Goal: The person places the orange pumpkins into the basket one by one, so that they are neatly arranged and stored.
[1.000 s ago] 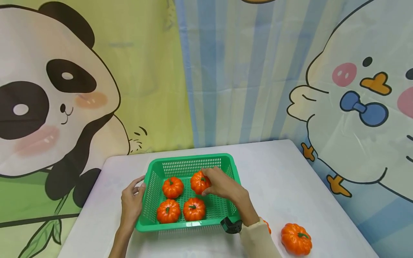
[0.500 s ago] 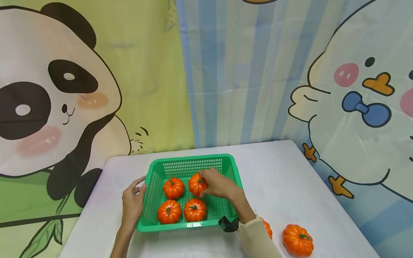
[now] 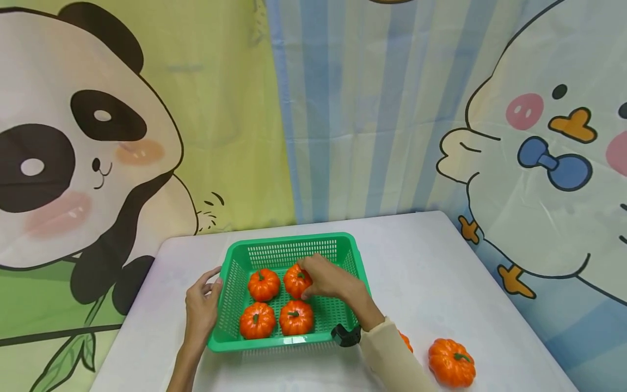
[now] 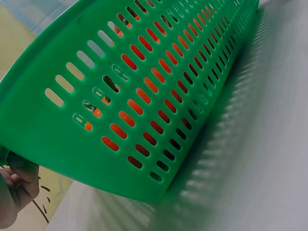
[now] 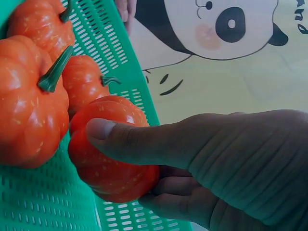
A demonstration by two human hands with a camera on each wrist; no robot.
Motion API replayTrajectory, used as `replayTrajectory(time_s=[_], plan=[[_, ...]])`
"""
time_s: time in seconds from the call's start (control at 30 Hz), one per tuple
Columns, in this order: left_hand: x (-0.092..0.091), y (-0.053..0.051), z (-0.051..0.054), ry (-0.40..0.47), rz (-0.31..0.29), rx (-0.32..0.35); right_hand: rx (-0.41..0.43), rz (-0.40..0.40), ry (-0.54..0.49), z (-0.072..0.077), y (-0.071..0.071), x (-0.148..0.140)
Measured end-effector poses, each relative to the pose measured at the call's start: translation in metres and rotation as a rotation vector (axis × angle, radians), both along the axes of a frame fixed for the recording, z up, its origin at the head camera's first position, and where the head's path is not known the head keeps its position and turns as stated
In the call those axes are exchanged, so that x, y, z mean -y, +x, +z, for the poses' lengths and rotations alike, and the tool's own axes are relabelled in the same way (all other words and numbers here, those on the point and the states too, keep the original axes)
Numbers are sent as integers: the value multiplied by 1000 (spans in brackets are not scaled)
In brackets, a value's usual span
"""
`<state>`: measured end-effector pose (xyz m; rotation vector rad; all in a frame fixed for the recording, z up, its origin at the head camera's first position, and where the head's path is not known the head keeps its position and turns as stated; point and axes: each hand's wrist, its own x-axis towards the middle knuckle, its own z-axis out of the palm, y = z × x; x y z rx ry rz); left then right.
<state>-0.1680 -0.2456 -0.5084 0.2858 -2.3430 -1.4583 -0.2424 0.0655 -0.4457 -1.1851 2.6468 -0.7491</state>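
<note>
A green perforated plastic basket (image 3: 230, 345) stands on the white table with several small orange toy pumpkins inside. My right hand (image 3: 333, 280) holds one toy pumpkin (image 3: 295, 283) at the basket's back middle; in the right wrist view the thumb (image 5: 139, 139) lies across its side and the fingers curl beneath. Beside it are a back-left pumpkin (image 3: 263, 285), a front-left pumpkin (image 3: 257, 320) and a front-middle pumpkin (image 3: 296, 318). My left hand (image 3: 202, 310) grips the basket's left rim; in the left wrist view its curled fingers (image 4: 26, 178) show under the rim.
Right of the basket, another pumpkin (image 3: 452, 363) lies on the table (image 3: 406, 261). One more pumpkin (image 3: 406, 341) is mostly hidden behind the right sleeve (image 3: 392, 354). Curtains with a printed panda (image 3: 147, 207) and a white bird (image 3: 529, 228) hang behind and beside the table.
My right hand has shifted a little left with its pumpkin, closer to the back-left one. The left hand stays at the basket's rim.
</note>
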Motion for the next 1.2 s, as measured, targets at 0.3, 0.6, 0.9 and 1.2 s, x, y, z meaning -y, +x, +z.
replayTrajectory(time_s=[0.3, 0.6, 0.9, 1.2], plan=[[1, -2, 1, 10, -1, -10, 12, 29, 15, 1, -11, 4], [2, -1, 2, 2, -4, -2, 15, 46, 35, -2, -22, 8], [3, -1, 3, -6, -3, 0, 41, 35, 79, -3, -28, 12], [2, 0, 0, -8, -8, 5, 50, 20, 153, -7, -31, 16]])
